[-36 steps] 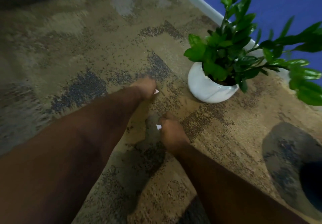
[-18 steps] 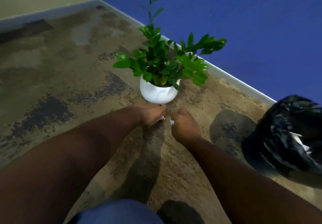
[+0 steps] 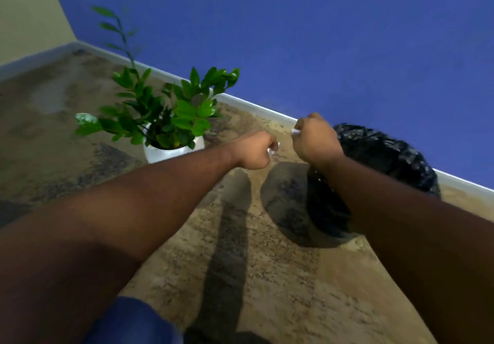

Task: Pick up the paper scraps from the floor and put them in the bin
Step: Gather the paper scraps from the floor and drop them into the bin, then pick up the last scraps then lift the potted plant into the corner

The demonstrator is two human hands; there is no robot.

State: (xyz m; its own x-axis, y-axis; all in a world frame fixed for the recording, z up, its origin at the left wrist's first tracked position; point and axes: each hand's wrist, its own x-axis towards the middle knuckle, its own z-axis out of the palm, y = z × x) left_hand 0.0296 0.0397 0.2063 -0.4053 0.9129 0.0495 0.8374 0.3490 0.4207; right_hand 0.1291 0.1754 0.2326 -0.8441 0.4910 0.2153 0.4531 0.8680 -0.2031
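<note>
Item, my fingers [image 3: 270, 144] of the left hand [image 3: 254, 151]: curled shut into a loose fist, a white paper scrap [image 3: 273, 150] pinched at the tips and just showing past the knuckles; held tight, I judge, so the light paper cannot slip out on the way. Item, fingers of the right hand [image 3: 315, 137]: likewise closed, a second white scrap [image 3: 295, 131] peeping at the thumb side. Both hands are raised clear of the floor, close together but apart, the right one higher and farther than the left. Item, forearms: bare, stretched forward from the near edge, the right forearm crossing in front of the bin. Item, bin [image 3: 385, 156]: lined with a crumpled black bag, standing on the floor at the right against the blue wall [image 3: 320, 36]; its opening is mostly hidden by my arm, so I cannot tell what it already contains. Item, potted plant [image 3: 165, 119]: green leaves in a white pot, on the floor to the left of the hands, near the skirting. Item, carpet [image 3: 267, 276]: mottled tan and grey; no loose scraps visible on the part shown. Stage, by my judgement: carrying both scraps rightward toward the bin, release not yet made.
</note>
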